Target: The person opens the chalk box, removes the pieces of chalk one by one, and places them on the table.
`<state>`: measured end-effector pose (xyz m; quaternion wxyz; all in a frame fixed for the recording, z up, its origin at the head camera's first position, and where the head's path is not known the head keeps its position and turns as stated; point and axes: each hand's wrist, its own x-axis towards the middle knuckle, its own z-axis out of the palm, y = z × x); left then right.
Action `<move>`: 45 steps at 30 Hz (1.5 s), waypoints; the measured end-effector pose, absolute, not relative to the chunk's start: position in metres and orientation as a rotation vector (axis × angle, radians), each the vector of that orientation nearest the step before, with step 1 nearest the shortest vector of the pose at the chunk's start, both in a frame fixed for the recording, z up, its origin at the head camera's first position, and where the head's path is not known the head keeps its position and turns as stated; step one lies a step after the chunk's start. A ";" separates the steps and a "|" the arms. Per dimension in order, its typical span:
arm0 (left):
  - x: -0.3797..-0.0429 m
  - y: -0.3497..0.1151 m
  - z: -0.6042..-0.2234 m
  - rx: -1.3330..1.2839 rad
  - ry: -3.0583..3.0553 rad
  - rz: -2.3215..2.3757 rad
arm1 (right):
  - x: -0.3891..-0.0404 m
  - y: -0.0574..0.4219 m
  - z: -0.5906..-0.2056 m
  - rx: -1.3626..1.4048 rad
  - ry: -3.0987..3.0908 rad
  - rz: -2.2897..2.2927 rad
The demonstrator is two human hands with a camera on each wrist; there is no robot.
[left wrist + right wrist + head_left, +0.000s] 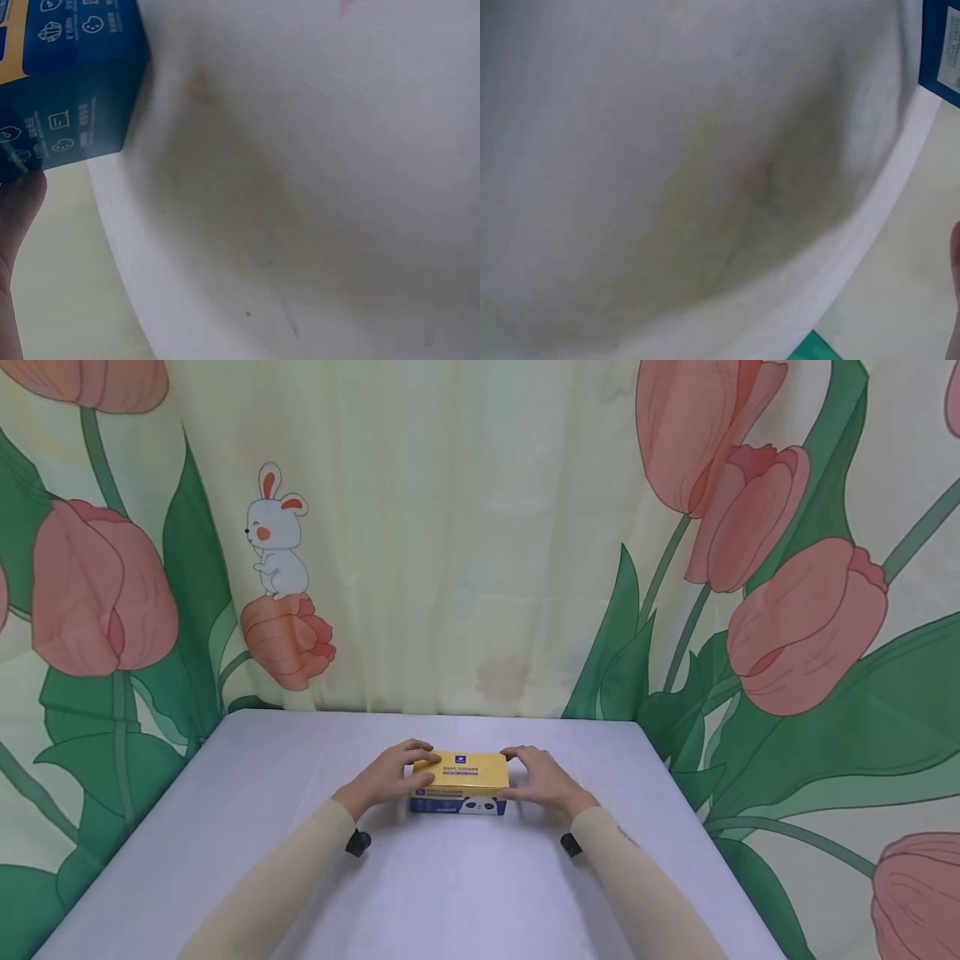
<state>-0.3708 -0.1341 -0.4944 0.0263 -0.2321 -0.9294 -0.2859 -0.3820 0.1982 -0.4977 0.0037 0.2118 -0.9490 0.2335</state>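
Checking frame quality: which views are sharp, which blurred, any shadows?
Head: sharp, evenly lit, soft shadow under the box and both hands. Left wrist: box print readable, table soft. Right wrist: blurred throughout, box corner barely in frame.

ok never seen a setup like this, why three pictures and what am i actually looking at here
There is no machine here: a person works with two bare hands and wears three cameras. The big picture comes from a camera on the head, looking forward and down. The two blurry ones come from cameras strapped to each wrist, so they sit very close to the surface.

In the head view, a pale table stands in front of a curtain printed with tulips and a rabbit. On the table lies one small box, yellow on top and blue on the sides. The left hand grips its left end and the right hand its right end, fingers curled over the top edge. The box appears to rest on the table.

The left wrist view shows the box's blue side up close; the right wrist view catches only a blue corner and the white cloth.
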 end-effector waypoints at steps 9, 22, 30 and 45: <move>-0.378 -0.138 -0.484 -0.787 -2.969 -0.714 | -0.385 0.189 -0.500 0.565 -3.072 0.985; -0.387 -0.125 -0.454 -1.129 -2.969 -0.301 | -0.387 0.193 -0.504 0.524 -3.149 0.930; -0.388 -0.131 -0.457 -1.042 -3.014 -0.369 | -0.394 0.188 -0.502 0.513 -3.178 0.875; -0.384 -0.132 -0.463 -1.088 -2.906 -0.323 | -0.395 0.189 -0.497 0.473 -3.221 0.891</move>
